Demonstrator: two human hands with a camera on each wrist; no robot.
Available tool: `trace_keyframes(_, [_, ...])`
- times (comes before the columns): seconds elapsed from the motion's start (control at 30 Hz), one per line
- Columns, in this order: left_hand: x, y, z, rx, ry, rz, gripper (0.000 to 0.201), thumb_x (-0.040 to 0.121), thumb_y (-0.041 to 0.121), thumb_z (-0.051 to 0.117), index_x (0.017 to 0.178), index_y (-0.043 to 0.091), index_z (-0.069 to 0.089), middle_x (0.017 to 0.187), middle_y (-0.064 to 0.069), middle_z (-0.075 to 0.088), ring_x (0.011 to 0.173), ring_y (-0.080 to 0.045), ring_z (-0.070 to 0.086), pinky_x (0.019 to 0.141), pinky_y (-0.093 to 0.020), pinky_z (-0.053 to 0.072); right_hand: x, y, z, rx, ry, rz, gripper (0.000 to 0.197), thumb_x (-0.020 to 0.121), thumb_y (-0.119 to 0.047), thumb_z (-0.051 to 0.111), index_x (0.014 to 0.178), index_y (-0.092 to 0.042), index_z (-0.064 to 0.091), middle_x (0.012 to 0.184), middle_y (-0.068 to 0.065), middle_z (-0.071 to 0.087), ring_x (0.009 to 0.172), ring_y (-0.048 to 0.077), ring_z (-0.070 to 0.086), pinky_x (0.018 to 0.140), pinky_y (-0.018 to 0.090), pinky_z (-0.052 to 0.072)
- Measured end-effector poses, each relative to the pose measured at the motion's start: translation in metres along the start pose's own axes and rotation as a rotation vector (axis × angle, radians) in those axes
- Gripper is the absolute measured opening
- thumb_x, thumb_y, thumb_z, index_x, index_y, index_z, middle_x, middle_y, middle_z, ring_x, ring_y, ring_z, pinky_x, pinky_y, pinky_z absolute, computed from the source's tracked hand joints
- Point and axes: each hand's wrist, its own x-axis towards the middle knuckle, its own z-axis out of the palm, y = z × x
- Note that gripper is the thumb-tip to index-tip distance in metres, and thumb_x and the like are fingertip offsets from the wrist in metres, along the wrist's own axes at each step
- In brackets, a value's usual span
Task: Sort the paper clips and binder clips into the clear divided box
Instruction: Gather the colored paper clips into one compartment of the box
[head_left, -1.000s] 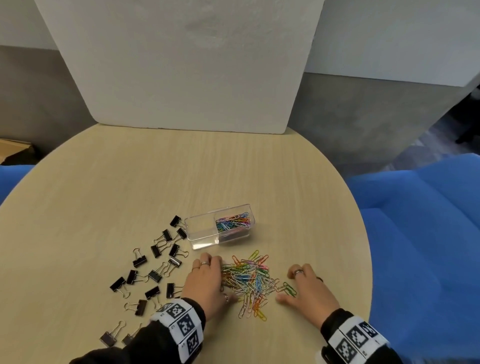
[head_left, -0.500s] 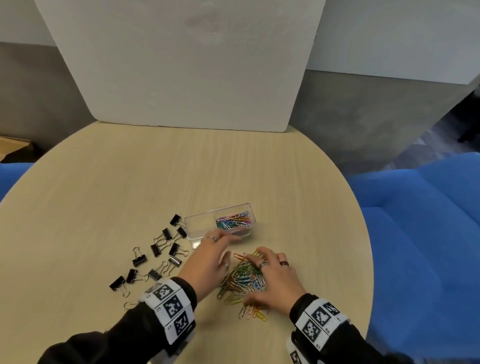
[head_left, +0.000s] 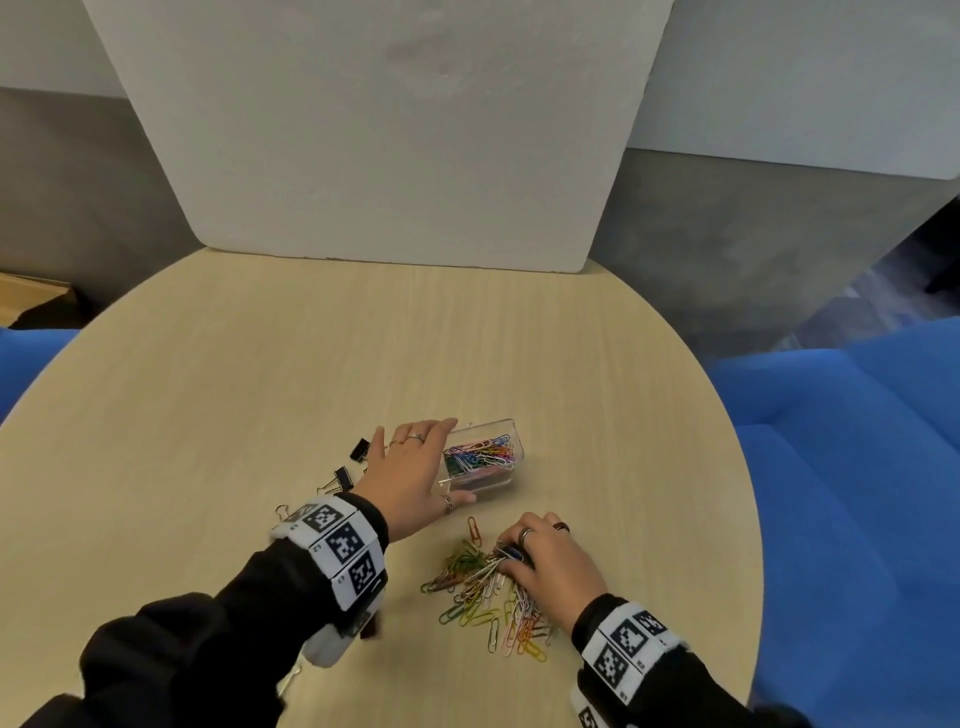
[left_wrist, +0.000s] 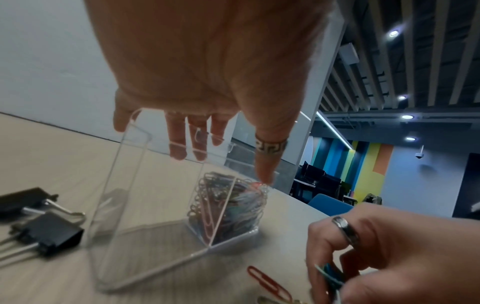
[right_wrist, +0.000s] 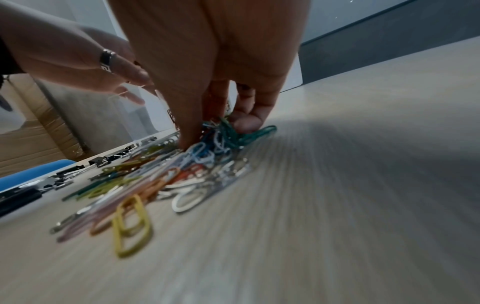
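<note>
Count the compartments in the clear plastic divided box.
2. The right compartment of the clear plastic divided box holds coloured paper clips; the left compartment, beneath the left hand, looks empty.

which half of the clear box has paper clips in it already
The right-hand half of the clear box, away from the left hand, holds a heap of coloured paper clips. The other half, under that hand, looks empty in the left wrist view.
</note>
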Motion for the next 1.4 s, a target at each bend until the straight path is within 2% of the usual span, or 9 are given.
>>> trace_keyframes(0.27, [-0.001, -0.009, 0.011, -0.035, 0.072, 0.034, 0.075, 0.086, 0.013, 0.056, 0.144, 0.026, 0.012, 0.141, 0.003, 0.032, 0.132, -0.018, 0.03, 0.115, -0.044, 0.01, -0.001, 0.004, -0.005, 0.056, 0.004, -0.02, 0.027, 0.09, -0.031, 0.054, 0.111, -0.018, 0.062, 0.108, -0.005, 0.057, 0.096, 0.006, 0.036, 0.085, 0.016, 0.031])
trace_keyframes(0.43, [-0.007, -0.009, 0.013, -0.047, 0.072, 0.038, 0.073, 0.087, 0.017, 0.057, 0.144, 0.026, 0.012, 0.139, 0.005, 0.034, 0.13, -0.016, 0.03, 0.115, -0.042, 0.008, 0.006, -0.009, -0.04, 0.1, 0.166, -0.07, 0.024, 0.088, -0.029, 0.056, 0.107, -0.017, 0.063, 0.096, -0.014, 0.05, 0.095, 0.006, 0.04, 0.083, 0.013, 0.032])
trace_keyframes(0.6, [-0.009, -0.008, 0.013, -0.035, 0.067, 0.025, 0.074, 0.088, 0.018, 0.057, 0.144, 0.027, 0.011, 0.139, 0.005, 0.034, 0.131, -0.016, 0.03, 0.116, -0.041, 0.006, 0.034, -0.027, -0.068, 0.055, 0.4, -0.145, 0.021, 0.085, -0.02, 0.062, 0.102, -0.009, 0.067, 0.095, -0.001, 0.061, 0.091, 0.009, 0.039, 0.08, 0.014, 0.029])
trace_keyframes(0.77, [-0.011, -0.006, 0.011, -0.043, 0.06, 0.025, 0.073, 0.087, 0.017, 0.057, 0.144, 0.026, 0.011, 0.139, 0.005, 0.033, 0.132, -0.016, 0.029, 0.116, -0.042, 0.005, 0.053, -0.039, -0.061, -0.09, 0.366, -0.178, 0.017, 0.081, -0.01, 0.066, 0.097, -0.005, 0.069, 0.093, 0.007, 0.064, 0.094, 0.026, 0.052, 0.079, 0.033, 0.049])
trace_keyframes(0.87, [-0.011, -0.006, 0.011, -0.04, 0.06, 0.023, 0.073, 0.088, 0.017, 0.056, 0.144, 0.026, 0.011, 0.139, 0.005, 0.033, 0.132, -0.016, 0.028, 0.116, -0.042, 0.005, 0.054, -0.041, -0.056, 0.002, 0.31, -0.181, 0.021, 0.085, -0.009, 0.06, 0.105, -0.007, 0.066, 0.1, 0.001, 0.059, 0.097, 0.013, 0.049, 0.088, 0.013, 0.038])
trace_keyframes(0.93, [-0.011, -0.007, 0.011, -0.038, 0.06, 0.024, 0.073, 0.088, 0.017, 0.056, 0.144, 0.026, 0.011, 0.139, 0.005, 0.032, 0.132, -0.016, 0.028, 0.116, -0.042, 0.005, 0.053, -0.038, -0.054, 0.067, 0.281, -0.167, 0.024, 0.086, -0.011, 0.06, 0.109, -0.013, 0.064, 0.104, -0.004, 0.056, 0.092, 0.003, 0.046, 0.082, 0.004, 0.03])
trace_keyframes(1.1, [-0.01, -0.007, 0.011, -0.032, 0.061, 0.025, 0.073, 0.087, 0.017, 0.056, 0.144, 0.027, 0.01, 0.139, 0.005, 0.032, 0.132, -0.016, 0.028, 0.116, -0.042, 0.006, 0.049, -0.029, -0.054, -0.051, 0.323, -0.228, 0.027, 0.083, -0.027, 0.062, 0.109, -0.019, 0.064, 0.103, -0.005, 0.065, 0.091, 0.012, 0.058, 0.083, 0.02, 0.036])
trace_keyframes(1.23, [-0.01, -0.008, 0.013, -0.029, 0.069, 0.028, 0.073, 0.088, 0.018, 0.056, 0.144, 0.027, 0.011, 0.139, 0.006, 0.033, 0.131, -0.015, 0.029, 0.115, -0.041, 0.007, 0.043, -0.025, -0.053, -0.302, 0.191, -0.357, 0.043, 0.084, -0.048, 0.035, 0.098, -0.026, 0.069, 0.097, -0.011, 0.07, 0.097, 0.013, 0.061, 0.082, 0.034, 0.041])
trace_keyframes(1.4, [-0.009, -0.007, 0.012, -0.041, 0.061, 0.022, 0.074, 0.087, 0.017, 0.056, 0.144, 0.027, 0.011, 0.14, 0.006, 0.031, 0.132, -0.016, 0.026, 0.116, -0.042, 0.005, 0.036, -0.011, -0.058, -0.29, 0.29, -0.35, 0.033, 0.083, -0.043, 0.045, 0.1, -0.025, 0.067, 0.096, -0.011, 0.068, 0.096, 0.009, 0.053, 0.084, 0.022, 0.032])
